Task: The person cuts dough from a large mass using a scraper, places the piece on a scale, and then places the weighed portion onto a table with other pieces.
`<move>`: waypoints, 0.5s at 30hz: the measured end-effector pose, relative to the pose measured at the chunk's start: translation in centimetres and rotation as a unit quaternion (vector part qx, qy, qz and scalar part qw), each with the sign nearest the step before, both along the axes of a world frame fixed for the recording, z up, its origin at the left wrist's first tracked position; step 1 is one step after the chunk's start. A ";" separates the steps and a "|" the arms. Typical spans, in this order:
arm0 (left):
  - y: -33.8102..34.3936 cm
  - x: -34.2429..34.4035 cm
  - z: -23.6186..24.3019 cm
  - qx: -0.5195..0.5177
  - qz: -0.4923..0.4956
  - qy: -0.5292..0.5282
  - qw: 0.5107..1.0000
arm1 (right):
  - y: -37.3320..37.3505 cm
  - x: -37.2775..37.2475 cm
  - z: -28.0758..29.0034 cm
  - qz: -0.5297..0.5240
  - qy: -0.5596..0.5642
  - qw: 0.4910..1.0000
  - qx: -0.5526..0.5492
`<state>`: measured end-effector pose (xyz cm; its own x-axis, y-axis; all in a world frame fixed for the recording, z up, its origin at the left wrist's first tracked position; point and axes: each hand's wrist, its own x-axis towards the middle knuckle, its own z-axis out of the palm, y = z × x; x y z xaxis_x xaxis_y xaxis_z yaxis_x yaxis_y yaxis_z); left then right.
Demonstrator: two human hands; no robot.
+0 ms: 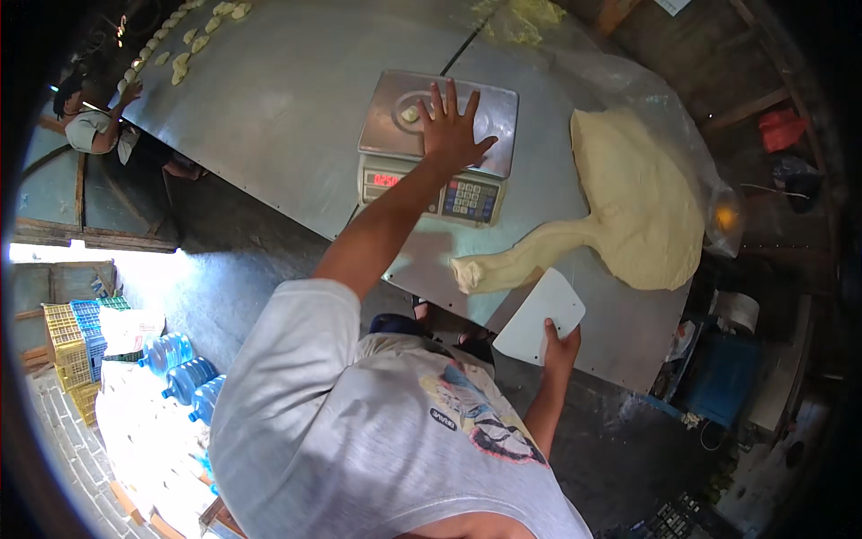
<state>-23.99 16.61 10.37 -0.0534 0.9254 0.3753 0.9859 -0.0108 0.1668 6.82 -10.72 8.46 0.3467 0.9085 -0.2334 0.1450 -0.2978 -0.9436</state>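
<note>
My left hand (pixel 453 130) is stretched out over the steel pan of a digital scale (pixel 382 135), fingers spread and gripping nothing. Just beside its fingertips, a small piece of dough (pixel 410 114) rests on the pan. The scale's red display is lit. In my right hand (pixel 562 346) is a white dough scraper (pixel 537 319), held by one edge near the table's front. A large mass of pale dough (pixel 642 202) lies on the right of the metal table (pixel 287 108). From it a thick strip stretches left to a cut end close to the scraper.
Several dough pieces (pixel 199 42) lie in rows at the table's far left, where another person (pixel 94 126) stands. Clear plastic sheeting (pixel 673 103) lies behind the big dough. Blue water jugs (pixel 187 379) and stacked crates (pixel 72 337) stand at the lower left.
</note>
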 end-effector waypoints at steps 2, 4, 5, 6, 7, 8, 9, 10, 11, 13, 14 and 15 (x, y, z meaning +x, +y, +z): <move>2.4 -1.9 0.5 -0.176 0.052 0.082 0.980 | 0.9 -0.1 -0.1 0.044 -0.016 0.999 0.013; 3.1 -3.7 1.0 -0.285 0.114 0.001 0.952 | 1.0 -0.7 0.2 0.040 -0.015 0.999 0.033; 3.0 -4.0 0.4 -0.263 0.101 -0.013 0.959 | 1.4 -0.8 0.8 0.036 -0.016 0.998 0.043; 2.7 -4.8 -0.8 -0.241 0.093 -0.021 0.966 | 1.5 -0.8 1.0 0.029 0.000 0.998 0.050; 2.6 -4.6 -2.2 -0.182 0.076 -0.020 0.980 | 1.2 -0.4 0.8 0.021 0.017 0.998 0.056; 2.8 -4.3 -3.6 -0.124 0.061 -0.014 0.990 | 1.0 0.2 0.0 0.019 0.025 0.997 0.066; 2.0 -5.3 -3.1 -0.122 0.062 -0.107 0.985 | 1.1 0.3 -0.9 0.026 0.036 0.996 0.074; 1.7 -7.6 -3.5 -0.118 0.124 -0.255 0.952 | 1.5 -0.6 -1.4 0.055 0.050 0.993 0.086; 1.7 -9.0 -2.3 -0.102 0.134 -0.255 0.952 | 1.6 -0.5 -1.3 0.038 0.069 0.994 0.070; 1.0 -12.3 0.0 -0.018 0.133 -0.587 0.799 | 2.5 -1.0 -1.1 0.041 0.094 0.993 0.061; 1.1 -13.5 2.6 0.071 0.080 -0.652 0.751 | 2.8 -1.1 -0.7 0.040 0.091 0.993 0.059; 1.1 -15.0 5.3 0.152 0.034 -0.708 0.689 | 3.5 -1.4 -0.3 0.040 0.090 0.993 0.057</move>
